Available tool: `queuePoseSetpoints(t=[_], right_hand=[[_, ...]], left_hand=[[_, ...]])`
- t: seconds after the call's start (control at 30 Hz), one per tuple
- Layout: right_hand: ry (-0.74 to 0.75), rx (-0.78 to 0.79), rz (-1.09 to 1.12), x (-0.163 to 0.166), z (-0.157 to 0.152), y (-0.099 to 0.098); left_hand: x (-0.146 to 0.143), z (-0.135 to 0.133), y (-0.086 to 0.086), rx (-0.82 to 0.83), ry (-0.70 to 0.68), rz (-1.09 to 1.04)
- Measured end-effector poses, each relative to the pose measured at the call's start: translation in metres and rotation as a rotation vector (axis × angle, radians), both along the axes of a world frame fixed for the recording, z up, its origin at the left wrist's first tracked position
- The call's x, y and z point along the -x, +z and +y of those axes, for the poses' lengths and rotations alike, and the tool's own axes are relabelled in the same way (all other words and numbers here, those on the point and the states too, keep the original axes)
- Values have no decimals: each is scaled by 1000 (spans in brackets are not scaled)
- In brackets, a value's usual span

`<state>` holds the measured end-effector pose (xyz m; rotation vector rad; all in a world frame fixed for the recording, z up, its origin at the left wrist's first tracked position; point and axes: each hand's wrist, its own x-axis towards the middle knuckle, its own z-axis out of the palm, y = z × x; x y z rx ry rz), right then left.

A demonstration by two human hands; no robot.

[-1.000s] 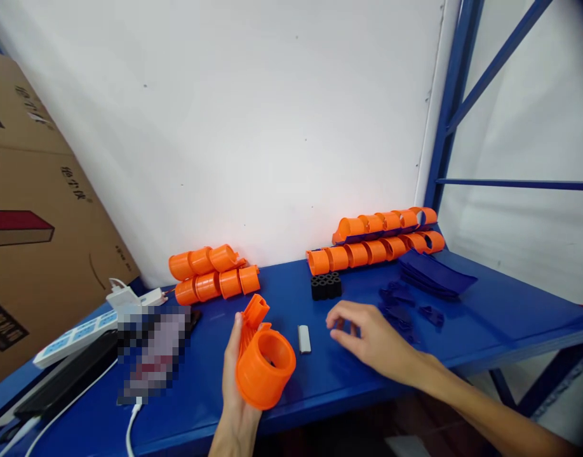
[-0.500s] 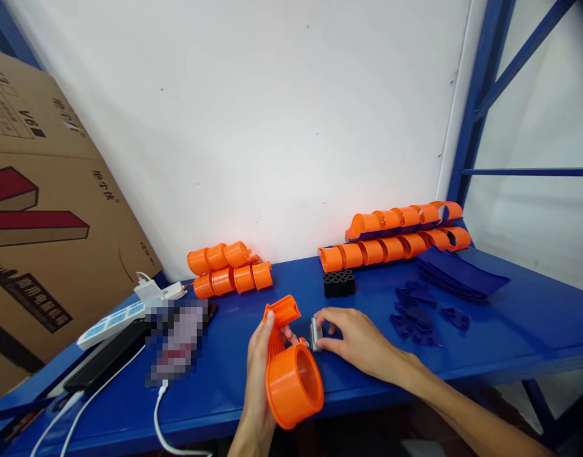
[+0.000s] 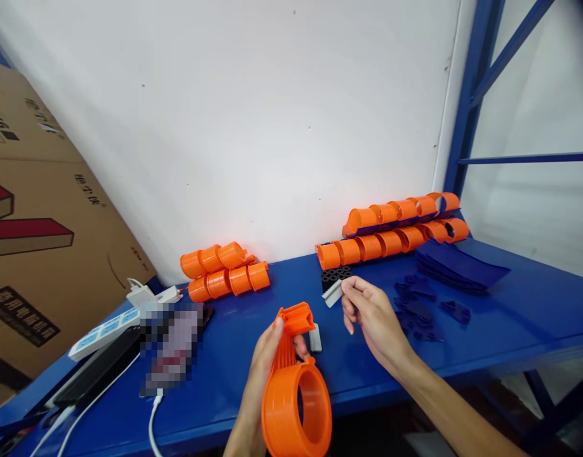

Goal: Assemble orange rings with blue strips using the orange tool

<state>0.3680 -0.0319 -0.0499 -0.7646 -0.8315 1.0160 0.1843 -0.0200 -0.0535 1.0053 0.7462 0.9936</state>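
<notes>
My left hand (image 3: 261, 374) grips a large orange plastic part (image 3: 295, 393), a wide ring with a narrow neck, its open end facing me above the shelf's front edge. Above the shelf, my right hand (image 3: 375, 317) pinches a small grey strip (image 3: 333, 293) at its fingertips. A second grey strip (image 3: 315, 337) lies on the blue shelf (image 3: 501, 317) just right of the orange part's neck. A cluster of small black cylinders (image 3: 333, 278) sits right behind the held strip.
Two stacks of orange parts lie against the white wall, one at the left (image 3: 223, 271) and one at the right (image 3: 394, 230). Dark blue sheets (image 3: 458, 265) and small blue clips (image 3: 418, 310) lie on the right. A power strip (image 3: 105, 327), cables and a cardboard box (image 3: 34, 222) stand at the left.
My right hand moved left to the grey strip on the shelf, took one and lifted it. My left hand tilted the orange part so its open ring faces me.
</notes>
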Motion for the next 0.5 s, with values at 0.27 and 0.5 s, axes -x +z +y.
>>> queuePoseSetpoints(t=[0.27,0.5], right_hand=[[-78,-26,-93,9,-5,-5],[-94,-27,-95,8,-9,-6]], left_hand=[[-6,-8,4,-44,-45,48],[-8,-14,9,-88,-63,117]])
